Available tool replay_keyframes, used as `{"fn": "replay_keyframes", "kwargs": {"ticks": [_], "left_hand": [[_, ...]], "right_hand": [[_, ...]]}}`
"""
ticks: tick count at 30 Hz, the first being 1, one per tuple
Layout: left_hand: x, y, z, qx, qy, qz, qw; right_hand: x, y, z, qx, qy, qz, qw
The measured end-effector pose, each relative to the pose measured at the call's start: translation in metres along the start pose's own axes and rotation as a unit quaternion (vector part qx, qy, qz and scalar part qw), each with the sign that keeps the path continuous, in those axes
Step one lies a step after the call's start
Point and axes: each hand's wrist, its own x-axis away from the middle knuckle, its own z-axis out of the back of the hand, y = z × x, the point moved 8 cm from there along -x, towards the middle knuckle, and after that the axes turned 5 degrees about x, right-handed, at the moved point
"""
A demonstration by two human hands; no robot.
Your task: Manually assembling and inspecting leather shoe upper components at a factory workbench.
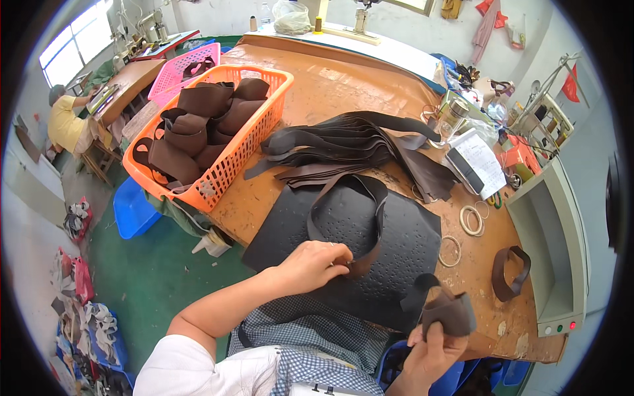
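Observation:
My left hand (316,265) is closed on a dark brown leather-like strip (381,221), which stands on edge in an arched loop above a black pitted mat (343,204). Low on the right, beside the mat's near corner, my right hand (432,353) grips a folded brown leather-like piece (449,313); a darker curled end stands up beside it. Whether this piece joins the loop cannot be made out. Behind the mat lies a bundle of long dark strips (350,142). To its left, an orange basket (224,175) holds several curled brown bands (188,132).
On the right are tape rings (471,221), a phone (465,169) on written paper (485,165), a brown loop (511,274) and a grey box-shaped device (551,244). A pink basket (175,72) stands far left. A blue tub (135,208) sits on the floor; a person (69,122) works beyond.

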Motion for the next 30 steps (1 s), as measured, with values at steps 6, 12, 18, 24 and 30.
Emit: {"fn": "replay_keyframes", "kwargs": {"ticks": [6, 12, 18, 24, 30], "left_hand": [[-0.014, 0.004, 0.035, 0.151, 0.021, 0.045, 0.987], [-0.035, 0.040, 0.063, 0.208, 0.007, 0.015, 0.978], [-0.041, 0.070, 0.077, 0.314, 0.014, 0.022, 0.949], [-0.012, 0.073, 0.051, 0.241, -0.035, 0.022, 0.970], [0.021, 0.050, 0.020, 0.164, 0.071, -0.003, 0.984]], "right_hand": [[0.008, -0.056, -0.003, -0.019, 0.050, 0.007, 0.999], [0.025, -0.016, -0.012, -0.101, -0.213, -0.183, 0.955], [0.023, 0.058, -0.074, -0.217, -0.074, -0.404, 0.885], [0.005, 0.132, -0.107, -0.321, -0.146, -0.386, 0.853], [0.018, 0.161, -0.093, -0.354, -0.198, -0.399, 0.823]]}}
